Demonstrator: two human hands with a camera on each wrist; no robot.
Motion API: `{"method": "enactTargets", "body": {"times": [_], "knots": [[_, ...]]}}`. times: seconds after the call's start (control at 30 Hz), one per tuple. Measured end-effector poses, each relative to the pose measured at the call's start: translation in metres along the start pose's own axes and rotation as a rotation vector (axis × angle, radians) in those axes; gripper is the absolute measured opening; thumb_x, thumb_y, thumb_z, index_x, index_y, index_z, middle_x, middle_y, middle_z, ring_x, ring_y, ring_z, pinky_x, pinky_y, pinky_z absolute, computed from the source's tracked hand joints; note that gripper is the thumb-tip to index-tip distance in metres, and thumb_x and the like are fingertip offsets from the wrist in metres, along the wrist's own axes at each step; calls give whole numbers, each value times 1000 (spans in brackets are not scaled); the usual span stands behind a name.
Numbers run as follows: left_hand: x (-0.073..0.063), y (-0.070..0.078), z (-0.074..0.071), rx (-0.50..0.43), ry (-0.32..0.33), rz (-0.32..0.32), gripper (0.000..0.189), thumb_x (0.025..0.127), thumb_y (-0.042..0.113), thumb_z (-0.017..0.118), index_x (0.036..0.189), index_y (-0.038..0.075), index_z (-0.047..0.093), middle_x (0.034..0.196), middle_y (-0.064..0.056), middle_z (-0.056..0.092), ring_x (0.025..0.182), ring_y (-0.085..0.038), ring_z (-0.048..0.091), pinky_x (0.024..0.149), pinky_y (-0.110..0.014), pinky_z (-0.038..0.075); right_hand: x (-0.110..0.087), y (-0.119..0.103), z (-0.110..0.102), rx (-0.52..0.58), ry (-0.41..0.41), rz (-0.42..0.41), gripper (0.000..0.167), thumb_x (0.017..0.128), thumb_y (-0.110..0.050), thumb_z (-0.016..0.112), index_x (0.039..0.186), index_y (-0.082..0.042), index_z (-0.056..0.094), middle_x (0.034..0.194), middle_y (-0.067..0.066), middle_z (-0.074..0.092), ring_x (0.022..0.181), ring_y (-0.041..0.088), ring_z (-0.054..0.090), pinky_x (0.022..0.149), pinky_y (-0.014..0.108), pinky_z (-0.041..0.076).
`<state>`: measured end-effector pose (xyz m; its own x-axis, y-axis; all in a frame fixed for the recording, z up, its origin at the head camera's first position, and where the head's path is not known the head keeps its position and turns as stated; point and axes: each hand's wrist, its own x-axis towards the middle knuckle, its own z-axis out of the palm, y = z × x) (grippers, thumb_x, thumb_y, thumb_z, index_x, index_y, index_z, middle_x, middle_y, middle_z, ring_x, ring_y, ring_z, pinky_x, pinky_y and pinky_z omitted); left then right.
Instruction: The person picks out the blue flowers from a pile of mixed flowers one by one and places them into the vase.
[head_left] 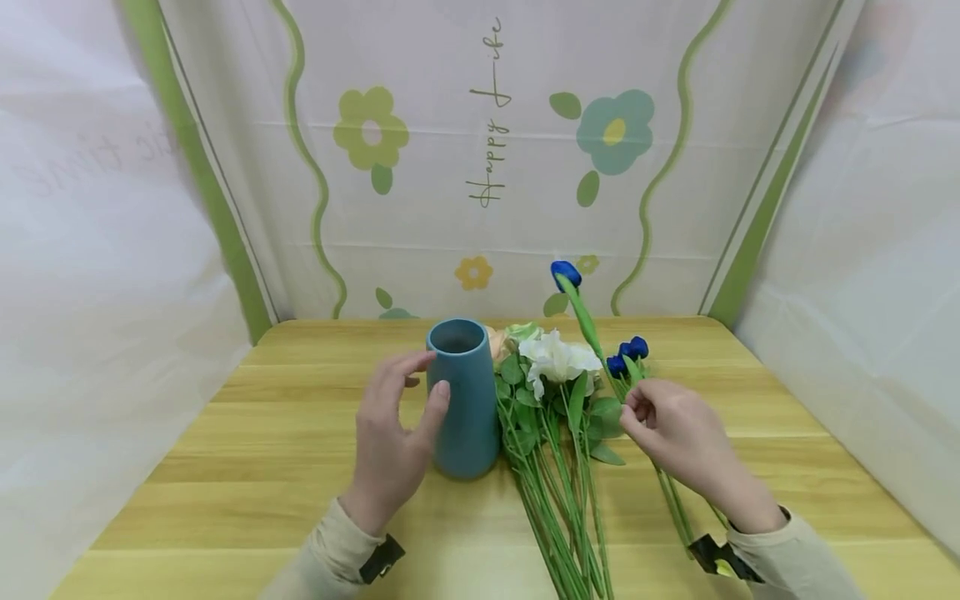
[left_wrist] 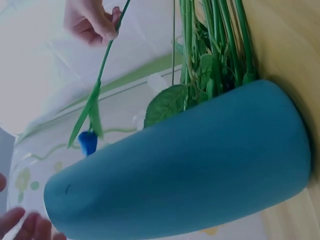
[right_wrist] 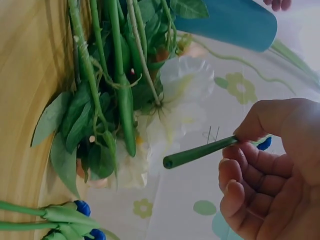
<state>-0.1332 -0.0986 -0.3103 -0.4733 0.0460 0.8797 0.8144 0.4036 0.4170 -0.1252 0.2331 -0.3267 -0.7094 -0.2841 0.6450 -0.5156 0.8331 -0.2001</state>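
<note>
A tall blue vase (head_left: 468, 421) stands upright on the table. My left hand (head_left: 392, 433) is beside it, fingers spread and relaxed, with fingertips and thumb right at its upper left side. My right hand (head_left: 678, 429) pinches the green stem of a single blue flower (head_left: 566, 275) between thumb and forefinger. The bud points up and away, above the table. In the right wrist view the cut end of the stem (right_wrist: 187, 156) sticks out past the fingers, and part of the bud shows behind the hand. The left wrist view shows the vase wall (left_wrist: 185, 160) up close.
Right of the vase lies a bunch of flowers with a white bloom (head_left: 557, 360), leaves and long stems (head_left: 555, 508) reaching toward the near edge. More blue flowers (head_left: 630, 354) lie farther right, partly under the right hand. A printed cloth (head_left: 442, 208) encloses the wooden table (head_left: 247, 467).
</note>
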Motion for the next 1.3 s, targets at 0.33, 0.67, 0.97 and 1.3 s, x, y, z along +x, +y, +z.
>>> {"method": "enactTargets", "body": {"times": [0.33, 0.67, 0.97, 1.3], "knots": [[1, 19, 15, -194, -179, 157, 14, 92, 2, 62, 105, 4, 69, 92, -3, 65, 76, -11, 59, 65, -23, 54, 7, -26, 1, 66, 70, -156, 16, 77, 0, 65, 79, -15, 60, 74, -11, 52, 61, 1, 49, 49, 17, 44], [-6, 26, 33, -222, -387, -58, 16, 96, 14, 66, 110, 9, 70, 97, 6, 64, 79, -6, 60, 62, -21, 54, 13, -52, -2, 108, 163, -316, 6, 83, -10, 57, 80, -15, 59, 75, -10, 53, 61, 3, 48, 51, 13, 41], [-8, 35, 41, -295, -470, -242, 25, 94, 28, 69, 114, 13, 71, 97, 11, 65, 80, -7, 62, 64, -24, 56, 11, -75, -4, 136, 215, -377, 19, 93, -18, 48, 78, -14, 59, 76, -11, 54, 61, 0, 48, 49, 10, 42], [-9, 38, 44, -339, -503, -323, 16, 94, 33, 69, 101, 19, 73, 93, 13, 67, 78, -10, 63, 65, -26, 56, 4, -84, -2, 164, 145, -351, 17, 95, -19, 49, 84, -14, 60, 79, -9, 56, 62, 2, 52, 51, 13, 45]]}}
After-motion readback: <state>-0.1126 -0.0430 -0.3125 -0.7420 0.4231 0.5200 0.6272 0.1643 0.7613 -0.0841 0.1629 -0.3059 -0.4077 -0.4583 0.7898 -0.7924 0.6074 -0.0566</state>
